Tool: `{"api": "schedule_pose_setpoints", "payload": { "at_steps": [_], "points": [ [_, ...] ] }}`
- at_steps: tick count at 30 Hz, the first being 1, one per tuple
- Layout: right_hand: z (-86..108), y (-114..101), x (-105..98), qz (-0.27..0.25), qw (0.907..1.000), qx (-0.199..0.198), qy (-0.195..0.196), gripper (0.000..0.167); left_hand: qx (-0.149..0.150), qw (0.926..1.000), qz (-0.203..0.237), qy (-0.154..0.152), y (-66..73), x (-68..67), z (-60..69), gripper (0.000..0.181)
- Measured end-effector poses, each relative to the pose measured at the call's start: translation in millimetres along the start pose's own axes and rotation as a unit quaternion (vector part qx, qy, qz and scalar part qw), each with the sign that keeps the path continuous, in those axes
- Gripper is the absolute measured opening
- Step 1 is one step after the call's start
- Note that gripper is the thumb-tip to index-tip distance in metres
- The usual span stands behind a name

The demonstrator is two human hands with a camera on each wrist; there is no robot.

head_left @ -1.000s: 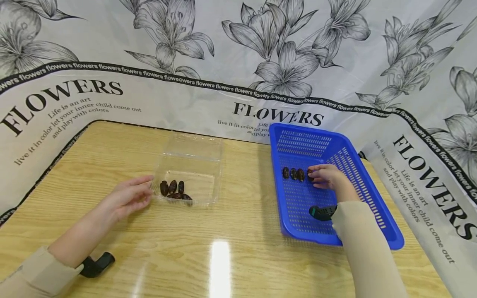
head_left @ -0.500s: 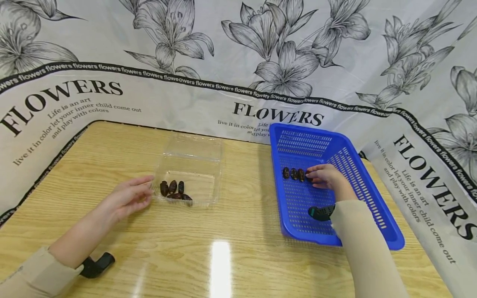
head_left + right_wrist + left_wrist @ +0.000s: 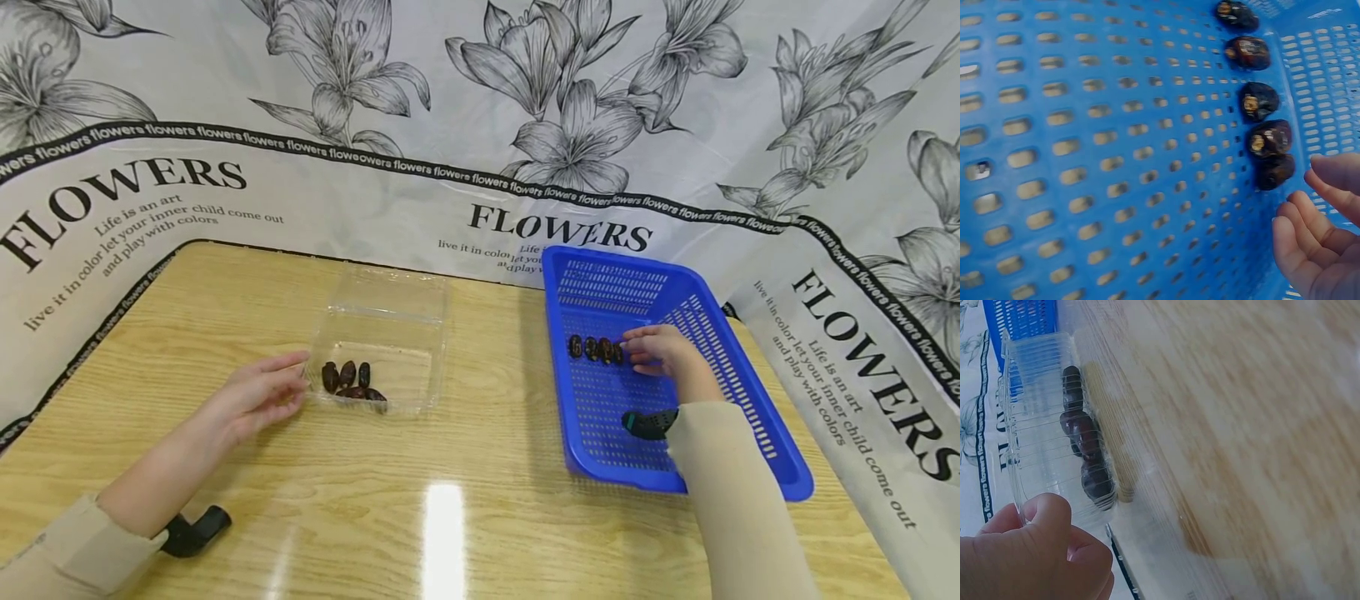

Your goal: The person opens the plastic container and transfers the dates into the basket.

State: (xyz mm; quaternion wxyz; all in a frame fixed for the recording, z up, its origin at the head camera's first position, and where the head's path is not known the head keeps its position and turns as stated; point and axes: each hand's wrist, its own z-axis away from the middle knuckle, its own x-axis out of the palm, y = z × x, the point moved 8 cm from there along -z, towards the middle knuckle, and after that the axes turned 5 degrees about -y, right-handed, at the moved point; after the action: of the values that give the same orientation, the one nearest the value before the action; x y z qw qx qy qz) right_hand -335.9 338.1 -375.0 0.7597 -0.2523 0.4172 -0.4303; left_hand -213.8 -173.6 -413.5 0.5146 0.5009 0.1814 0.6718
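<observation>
At the table's left, my left hand (image 3: 258, 396) pinches the near left edge of a clear plastic clamshell box (image 3: 401, 367), thumb and finger on its rim. The box lies with its lid folded back. Several dark brown dates (image 3: 348, 375) lie along its near left side; the left wrist view shows these dates (image 3: 1085, 434) through the ribbed wall. My right hand (image 3: 663, 354) hovers inside a blue plastic basket (image 3: 570, 433), fingers apart and holding nothing. Beside its fingertips, several dates (image 3: 1269, 137) stand in a row on the basket floor.
A wooden table (image 3: 360, 500) carries both containers, with bare wood between them. Floral printed cloth (image 3: 360, 192) hangs behind and along the sides. The basket's raised walls surround my right hand. Black straps (image 3: 197, 533) sit at my wrists.
My right hand has let go of the rightmost date in the basket row and drawn slightly right, leaving that date against its neighbour. My left hand and the box have stayed put.
</observation>
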Motion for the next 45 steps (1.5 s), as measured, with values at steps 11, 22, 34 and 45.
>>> {"api": "schedule_pose_setpoints", "payload": {
  "at_steps": [11, 22, 34, 45],
  "points": [
    [10.5, -32, 2, -0.043, 0.9979, -0.049, -0.004, 0.058, 0.001, 1.0000, 0.000, -0.002, 2.6, 2.3, -1.8, 0.062],
    [28.0, -77, 25, -0.151, 0.9784, -0.115, -0.082, 0.041, -0.002, 1.0000, -0.007, -0.001, 2.3, 4.3, -1.3, 0.058],
    [43.2, -143, 77, -0.148, 0.9633, -0.170, -0.146, 0.035, 0.001, 1.0000, -0.006, -0.005, 0.8, 0.5, -0.8, 0.062],
    [42.1, -169, 142, -0.066, 0.9701, -0.160, -0.170, 0.046, 0.002, 1.0000, -0.002, -0.003, 0.0, -0.2, -1.1, 0.057]
  ]
}}
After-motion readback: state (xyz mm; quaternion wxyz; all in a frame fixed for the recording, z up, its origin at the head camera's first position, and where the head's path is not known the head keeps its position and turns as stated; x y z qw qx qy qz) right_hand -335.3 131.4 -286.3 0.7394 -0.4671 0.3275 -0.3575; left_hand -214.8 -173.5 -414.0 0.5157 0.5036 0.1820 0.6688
